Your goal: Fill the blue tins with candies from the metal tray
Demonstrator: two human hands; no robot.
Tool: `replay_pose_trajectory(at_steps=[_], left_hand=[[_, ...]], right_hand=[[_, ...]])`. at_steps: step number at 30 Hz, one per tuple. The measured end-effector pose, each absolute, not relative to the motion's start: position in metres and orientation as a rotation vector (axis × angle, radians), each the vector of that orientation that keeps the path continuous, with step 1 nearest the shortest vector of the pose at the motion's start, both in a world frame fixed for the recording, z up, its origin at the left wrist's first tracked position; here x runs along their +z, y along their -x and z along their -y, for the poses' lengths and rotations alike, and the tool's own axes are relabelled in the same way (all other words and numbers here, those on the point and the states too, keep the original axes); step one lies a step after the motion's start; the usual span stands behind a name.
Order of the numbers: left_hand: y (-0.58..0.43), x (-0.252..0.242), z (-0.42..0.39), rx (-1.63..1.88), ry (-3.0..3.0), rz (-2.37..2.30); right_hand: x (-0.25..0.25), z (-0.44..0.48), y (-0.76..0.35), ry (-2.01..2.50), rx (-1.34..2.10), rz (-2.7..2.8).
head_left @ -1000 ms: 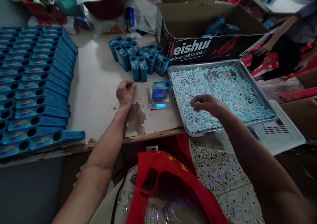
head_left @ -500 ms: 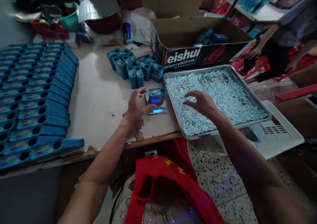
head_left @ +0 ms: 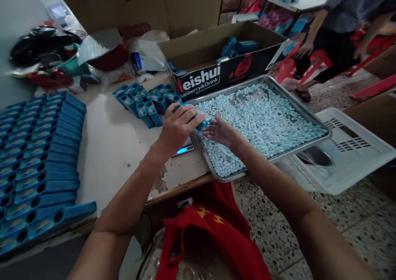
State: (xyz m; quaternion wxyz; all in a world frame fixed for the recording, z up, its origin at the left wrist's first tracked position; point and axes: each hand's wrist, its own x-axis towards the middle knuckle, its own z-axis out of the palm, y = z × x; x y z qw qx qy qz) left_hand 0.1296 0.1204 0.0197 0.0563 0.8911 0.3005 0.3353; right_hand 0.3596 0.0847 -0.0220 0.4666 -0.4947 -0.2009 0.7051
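Observation:
My left hand (head_left: 177,125) is closed over a small blue box (head_left: 204,124) that sits above a little digital scale (head_left: 183,149) with a lit blue display. My right hand (head_left: 221,132) lies palm up next to the box, fingers spread, at the near left edge of a metal tray (head_left: 321,125) filled with pale blue candies (head_left: 262,121). A cluster of several upright open blue boxes (head_left: 145,100) stands just behind my left hand.
Rows of flat blue boxes (head_left: 37,156) cover the table's left side. A cardboard carton (head_left: 216,74) holding more blue boxes stands behind the tray. A white plastic crate (head_left: 349,148) sits under the tray's right end. Another person (head_left: 340,20) sits at back right.
My left hand moved right from the bare tabletop and took hold of the blue box on the scale. My right hand left the candies and came to the box, palm up.

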Motion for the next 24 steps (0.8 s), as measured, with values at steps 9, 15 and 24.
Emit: replay_pose_trajectory(at_steps=[9,15,24], left_hand=[[-0.118,-0.024,-0.125,1.270,-2.445,-1.171],[-0.092,-0.054,-0.111,1.474,-1.640,-1.245],[-0.072,-0.072,-0.089,1.385,-1.351,-1.156]], right_hand=[[-0.017,-0.088,-0.363,1.011,1.922,0.198],[-0.007,-0.083,-0.367,1.101,1.852,0.228],[-0.011,-0.083,-0.380,1.142,1.137,0.890]])
